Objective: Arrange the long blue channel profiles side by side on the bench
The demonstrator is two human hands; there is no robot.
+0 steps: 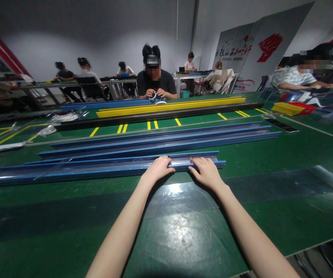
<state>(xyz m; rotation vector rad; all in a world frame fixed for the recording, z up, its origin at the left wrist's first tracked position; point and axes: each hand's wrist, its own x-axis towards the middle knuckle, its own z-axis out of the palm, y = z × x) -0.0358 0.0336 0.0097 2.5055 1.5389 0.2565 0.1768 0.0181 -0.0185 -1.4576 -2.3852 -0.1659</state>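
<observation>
A long blue plastic channel (97,172) lies across the green table, with clear film along its trough. Near its right end, my left hand (159,168) grips it, fingers over into the trough and thumb at the near edge. My right hand (206,172) holds the same channel closer to the end, its thumb pointing toward the left one. A short stretch of channel shows between the two hands. Under my forearms, a wide clear plastic strip (97,210) lies flat on the table.
Beyond are more blue channels (166,144), a black channel (155,117) and a yellow channel (172,107). A phone (282,124) lies at right near yellow and red trays (288,109). Opposite, a person (156,83) handles a white ring. Crumpled plastic (65,117) is at left.
</observation>
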